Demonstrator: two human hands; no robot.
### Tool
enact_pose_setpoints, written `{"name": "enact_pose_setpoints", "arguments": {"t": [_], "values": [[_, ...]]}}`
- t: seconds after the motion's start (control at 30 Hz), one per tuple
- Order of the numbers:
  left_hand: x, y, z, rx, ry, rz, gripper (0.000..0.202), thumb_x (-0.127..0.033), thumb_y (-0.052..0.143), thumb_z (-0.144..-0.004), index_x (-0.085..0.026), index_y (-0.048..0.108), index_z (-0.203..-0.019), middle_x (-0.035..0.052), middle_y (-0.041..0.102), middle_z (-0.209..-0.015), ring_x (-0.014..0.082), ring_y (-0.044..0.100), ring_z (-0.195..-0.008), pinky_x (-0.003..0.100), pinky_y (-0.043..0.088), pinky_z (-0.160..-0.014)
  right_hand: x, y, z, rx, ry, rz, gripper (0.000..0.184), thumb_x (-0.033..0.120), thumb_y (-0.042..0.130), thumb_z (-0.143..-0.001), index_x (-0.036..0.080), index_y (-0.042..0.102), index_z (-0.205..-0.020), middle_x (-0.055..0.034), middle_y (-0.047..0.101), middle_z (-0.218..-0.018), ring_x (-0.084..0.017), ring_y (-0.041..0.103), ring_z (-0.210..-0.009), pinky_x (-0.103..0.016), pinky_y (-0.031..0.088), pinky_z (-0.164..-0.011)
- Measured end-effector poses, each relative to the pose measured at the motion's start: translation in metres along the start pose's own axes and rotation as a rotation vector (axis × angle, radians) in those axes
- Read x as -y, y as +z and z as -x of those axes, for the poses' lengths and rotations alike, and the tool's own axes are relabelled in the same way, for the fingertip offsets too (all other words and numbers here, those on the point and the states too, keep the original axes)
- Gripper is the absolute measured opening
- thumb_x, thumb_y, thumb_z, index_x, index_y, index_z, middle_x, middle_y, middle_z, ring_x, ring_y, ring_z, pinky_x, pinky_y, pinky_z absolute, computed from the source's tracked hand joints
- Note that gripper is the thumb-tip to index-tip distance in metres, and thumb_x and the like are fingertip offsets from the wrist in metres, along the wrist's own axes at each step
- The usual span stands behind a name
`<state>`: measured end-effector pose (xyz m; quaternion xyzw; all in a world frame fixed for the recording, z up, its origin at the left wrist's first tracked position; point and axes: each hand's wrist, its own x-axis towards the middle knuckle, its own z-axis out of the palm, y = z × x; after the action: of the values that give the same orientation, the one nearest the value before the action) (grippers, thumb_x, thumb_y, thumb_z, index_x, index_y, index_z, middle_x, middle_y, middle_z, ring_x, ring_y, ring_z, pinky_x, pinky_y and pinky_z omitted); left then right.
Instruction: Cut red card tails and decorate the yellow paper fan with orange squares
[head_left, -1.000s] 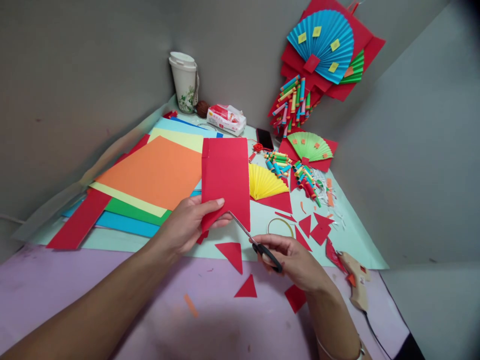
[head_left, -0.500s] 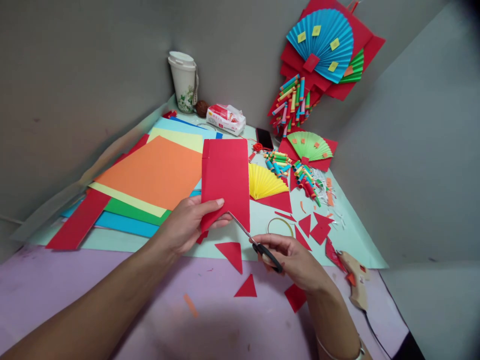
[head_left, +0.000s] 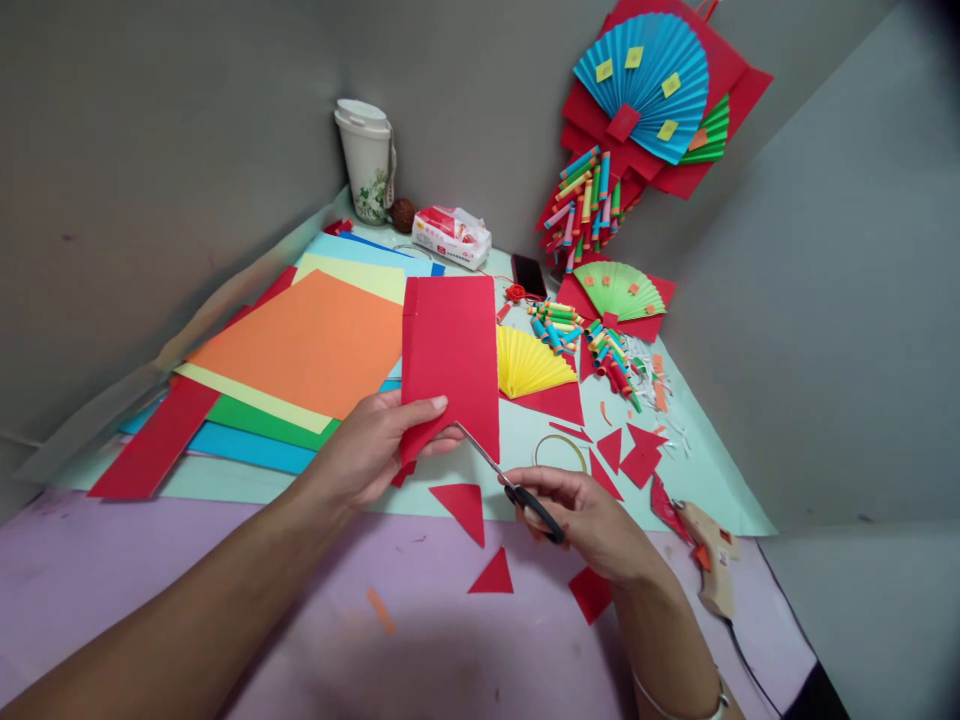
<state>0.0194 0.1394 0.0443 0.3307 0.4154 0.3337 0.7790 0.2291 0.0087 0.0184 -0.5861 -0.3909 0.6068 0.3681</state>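
My left hand [head_left: 394, 440] pinches a folded red paper [head_left: 450, 350] near its lower left corner, thumb on top and fingers beneath. The paper stands raised above the table, its front facing me. In my right hand [head_left: 574, 510] are black-handled scissors [head_left: 536, 510], my fingers wrapped about the handles. Their metal blades reach up and left to the paper's lower edge, where a slanted cut shows; the tips end close to my left fingers. Cut red triangles, one a larger piece [head_left: 461, 510] and one a smaller piece [head_left: 493, 573], lie below the scissors.
Coloured sheets [head_left: 300, 345] are stacked at left. A yellow paper fan [head_left: 532, 362], paper rolls [head_left: 555, 325] and a tape roll [head_left: 561, 440] lie behind my hands. A glue gun [head_left: 712, 560] with a cord rests at right. A lidded cup [head_left: 366, 165] and tissue pack [head_left: 451, 237] stand at the back.
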Motion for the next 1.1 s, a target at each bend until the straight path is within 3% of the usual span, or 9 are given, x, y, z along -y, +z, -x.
{"name": "enact_pose_setpoints", "arguments": {"t": [0.77, 1.1], "values": [[-0.002, 0.0026, 0.0018, -0.024, -0.057, 0.093, 0.015, -0.004, 0.063, -0.085, -0.008, 0.073, -0.074, 0.0074, 0.072, -0.066, 0.0151, 0.071, -0.061, 0.023, 0.063, -0.062, -0.0028, -0.0023, -0.0003, -0.007, -0.007, 0.002, 0.041, 0.036, 0.074, -0.082, 0.024, 0.071, -0.12, -0.0004, 0.058, -0.075, -0.011, 0.042, -0.062, -0.024, 0.03, -0.053], [-0.0015, 0.0035, 0.0016, -0.006, -0.047, 0.135, 0.016, -0.003, 0.064, -0.084, -0.009, 0.074, -0.073, 0.0072, 0.073, -0.067, 0.0151, 0.072, -0.06, 0.021, 0.062, -0.06, -0.0002, -0.0005, 0.0002, -0.01, -0.019, 0.017, 0.034, 0.031, 0.071, -0.085, 0.025, 0.072, -0.118, -0.0001, 0.058, -0.077, -0.01, 0.044, -0.062, -0.023, 0.032, -0.052]]}}
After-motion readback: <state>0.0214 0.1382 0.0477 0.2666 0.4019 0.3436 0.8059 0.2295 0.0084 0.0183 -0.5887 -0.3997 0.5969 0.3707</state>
